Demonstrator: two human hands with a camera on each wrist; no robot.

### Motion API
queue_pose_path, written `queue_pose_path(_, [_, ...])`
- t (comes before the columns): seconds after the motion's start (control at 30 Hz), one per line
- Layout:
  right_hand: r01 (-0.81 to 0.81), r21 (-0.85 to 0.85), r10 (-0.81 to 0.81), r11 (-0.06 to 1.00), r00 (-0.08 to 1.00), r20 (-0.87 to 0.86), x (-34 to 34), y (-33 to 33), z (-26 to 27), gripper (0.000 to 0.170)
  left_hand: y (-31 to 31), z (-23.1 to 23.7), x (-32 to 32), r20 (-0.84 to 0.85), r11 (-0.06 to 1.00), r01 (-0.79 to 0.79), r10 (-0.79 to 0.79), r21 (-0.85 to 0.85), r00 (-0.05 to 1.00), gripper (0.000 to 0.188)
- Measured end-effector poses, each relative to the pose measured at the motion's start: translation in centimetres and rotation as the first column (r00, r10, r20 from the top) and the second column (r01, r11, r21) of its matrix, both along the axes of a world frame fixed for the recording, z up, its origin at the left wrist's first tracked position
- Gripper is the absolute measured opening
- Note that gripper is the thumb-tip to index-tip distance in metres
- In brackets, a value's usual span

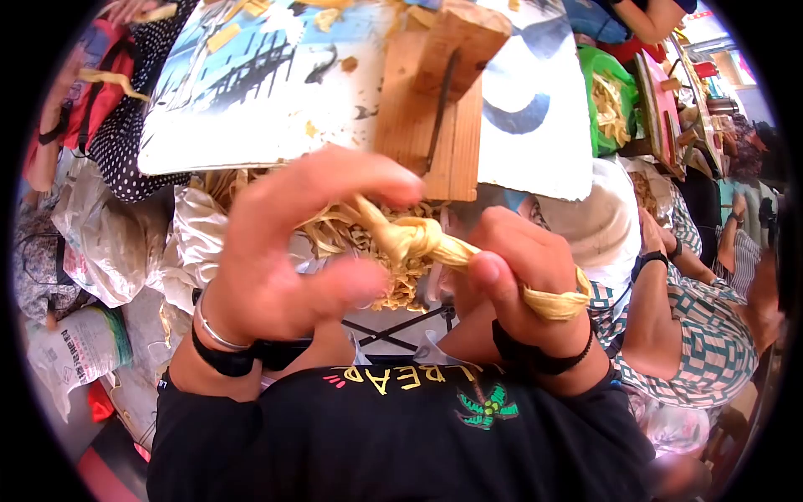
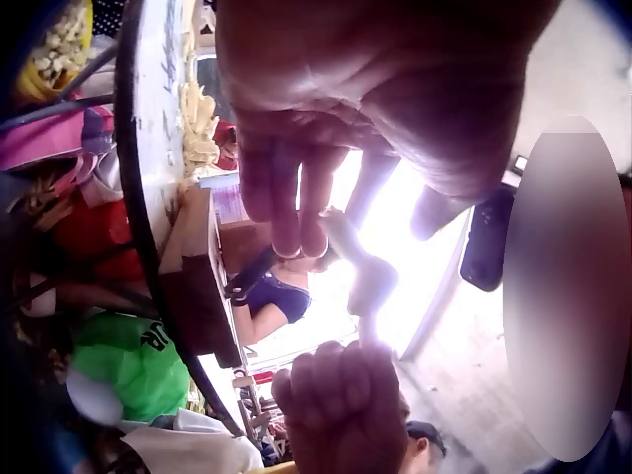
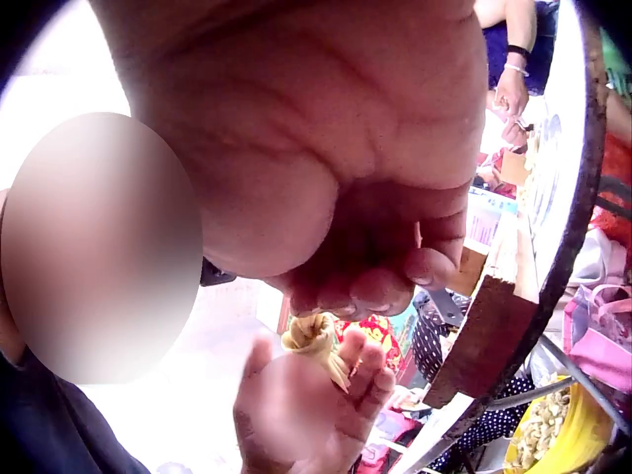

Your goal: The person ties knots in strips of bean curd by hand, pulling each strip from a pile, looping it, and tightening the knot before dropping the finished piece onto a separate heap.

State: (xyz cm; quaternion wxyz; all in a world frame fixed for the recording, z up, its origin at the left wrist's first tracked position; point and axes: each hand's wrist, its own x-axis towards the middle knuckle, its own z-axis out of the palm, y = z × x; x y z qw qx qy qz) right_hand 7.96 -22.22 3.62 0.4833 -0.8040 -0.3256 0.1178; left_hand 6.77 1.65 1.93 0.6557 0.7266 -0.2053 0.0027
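Note:
A pale-yellow, soft-looking strip tied in a knot [image 1: 410,240] is held up in front of the body. My right hand [image 1: 523,268] grips its thicker end, with the thumb on top and a folded tail hanging out beside the wrist. Around the other end curves my left hand [image 1: 284,234], thumb and index finger spread wide apart. In the left wrist view, the short end above the knot [image 2: 373,286] overlaps the left fingertips. The right wrist view shows the knot [image 3: 311,336] below the curled right fingers, the left palm behind it.
A white table [image 1: 544,159] carries a wooden stand [image 1: 435,117] with an upright block and a metal rod. Loose strips [image 1: 401,289] are heaped below its edge. At the right are a green bag [image 1: 595,75] of strips and a seated person [image 1: 686,326]. Plastic bags [image 1: 117,243] lie left.

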Motion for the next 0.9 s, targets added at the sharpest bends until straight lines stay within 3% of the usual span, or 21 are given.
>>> queue_pose_path(0.07, [-0.044,0.01,0.044,0.999,0.999,-0.006,0.3,0.2,-0.3,0.017,-0.2,0.4,0.2,0.023,0.991,0.118,-0.12,0.055,0.993,0.038])
queue_pose_path(0.2, [-0.047,0.071,0.053,0.996,0.995,-0.083,0.2,0.3,-0.5,0.019,-0.6,-0.2,0.1,-0.026,0.984,0.178,-0.178,-0.003,0.984,0.019])
queue_pose_path(0.27, [-0.053,0.096,0.066,0.994,0.989,-0.131,0.0,0.1,-0.3,0.021,-0.2,-0.2,-0.4,-0.073,0.989,0.145,-0.143,0.023,0.987,0.017])
queue_pose_path(0.33, [0.025,0.137,0.002,0.99,0.981,-0.193,-0.5,-0.1,-0.3,0.023,0.0,-0.4,-0.6,-0.1,0.992,0.039,-0.051,-0.119,0.994,0.013])
queue_pose_path(0.37, [0.063,0.155,-0.027,0.986,0.975,-0.222,-0.7,-0.2,-0.3,0.025,0.9,0.8,-0.9,-0.348,0.993,-0.002,-0.039,-0.116,0.937,0.009])
queue_pose_path(0.4, [0.061,0.199,-0.04,0.978,0.993,-0.108,-0.4,0.4,-0.6,0.032,0.8,0.6,-0.9,-0.416,0.983,-0.054,-0.024,-0.174,0.909,0.015])
queue_pose_path(0.43, [0.136,0.233,-0.059,0.963,0.949,-0.309,-0.6,0.6,-0.9,0.034,0.7,0.3,-0.8,-0.477,0.968,-0.106,-0.015,-0.225,0.879,0.02])
queue_pose_path(0.5, [0.301,0.257,-0.058,0.918,0.745,-0.664,-1.3,0.9,-1.5,0.038,-0.6,-0.2,-0.3,-0.29,0.934,-0.142,0.043,-0.329,0.956,0.03])
queue_pose_path(0.53, [0.31,0.28,0.002,0.909,0.667,-0.745,-1.3,1.5,-1.7,0.043,-1.0,0.2,-0.5,-0.304,0.902,-0.147,0.019,-0.405,0.952,0.034])
queue_pose_path(0.57, [0.225,0.167,0.014,0.96,0.559,-0.829,-1.1,2.0,-0.9,0.053,-1.4,0.5,-0.7,-0.316,0.864,-0.153,-0.007,-0.479,0.949,0.039])
queue_pose_path(0.63, [-0.049,0.219,0.219,0.974,0.427,-0.877,-1.5,1.8,-0.9,0.064,-2.0,1.2,-1.3,-0.374,0.773,-0.172,-0.09,-0.61,0.923,0.043])
queue_pose_path(0.67, [-0.317,0.301,0.409,0.9,0.368,-0.835,-1.1,1.2,-1.7,0.072,-1.4,0.9,-1.4,-0.352,0.774,-0.104,-0.16,-0.624,0.922,0.043])
queue_pose_path(0.7, [-0.436,0.306,0.461,0.846,0.312,-0.831,-1.2,0.7,-1.9,0.069,-0.4,0.2,-1.5,-0.33,0.77,-0.035,-0.232,-0.637,0.915,0.043])
queue_pose_path(0.77, [-0.322,0.294,0.427,0.9,0.515,-0.743,-1.2,0.1,-1.3,0.061,-0.2,-0.6,-1.8,-0.283,0.819,0.061,-0.266,-0.571,0.922,0.043])
queue_pose_path(0.8, [-0.125,0.336,0.325,0.934,0.689,-0.648,-1.7,0.3,-1.9,0.049,-0.5,-0.8,-2.0,-0.255,0.871,0.081,-0.23,-0.485,0.939,0.042])
queue_pose_path(0.83, [0.038,0.409,0.258,0.912,0.722,-0.642,-1.9,0.1,-1.6,0.042,-1.0,-1.0,-2.2,-0.223,0.914,0.095,-0.196,-0.393,0.955,0.041])
queue_pose_path(0.9, [0.132,0.405,0.111,0.905,0.845,-0.524,-2.3,0.6,-0.9,0.037,-2.0,-1.2,-2.3,-0.058,0.964,0.134,-0.15,-0.228,0.987,0.032])
